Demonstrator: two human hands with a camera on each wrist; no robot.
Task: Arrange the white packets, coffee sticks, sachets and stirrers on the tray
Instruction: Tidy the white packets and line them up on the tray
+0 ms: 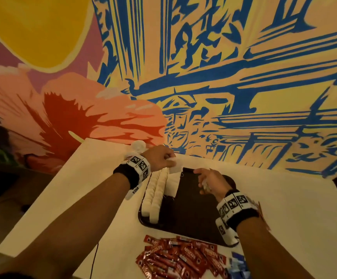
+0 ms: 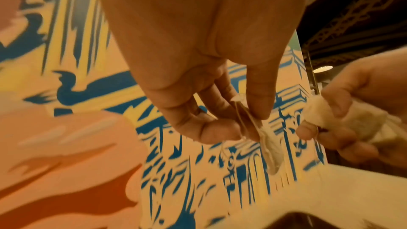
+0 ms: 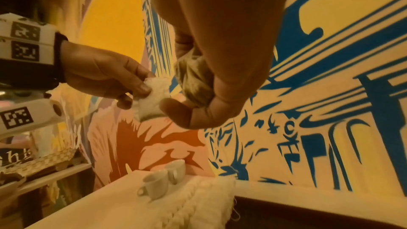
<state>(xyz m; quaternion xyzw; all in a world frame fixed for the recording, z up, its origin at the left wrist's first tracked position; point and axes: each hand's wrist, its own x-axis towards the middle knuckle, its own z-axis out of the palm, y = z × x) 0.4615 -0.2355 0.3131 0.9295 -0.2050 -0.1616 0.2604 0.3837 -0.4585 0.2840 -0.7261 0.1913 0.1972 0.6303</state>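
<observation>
Pinching a white packet between thumb and forefinger, the left hand hangs over the far left corner of the tray. The fingers are clamped on its top edge, and the packet dangles below them, clear of the tray. Just right of those fingers, the right hand is closed round a bunch of packets, its thumb pressed against them from beneath; the two hands are near each other but apart.

Below the left fingers, rows of packets stand packed along the tray's left side, edge to edge, running from the far rim toward the near one. The dark floor of the tray to the right of the rows, under the right fingers, is bare.

Well behind the wrists, on the white worktop by the tray's near rim, lies a loose heap of red coffee sticks, with a few blue sachets touching its right edge. Beyond the left fingers, near the worktop's far edge, two small white cups stand side by side by the painted wall.
</observation>
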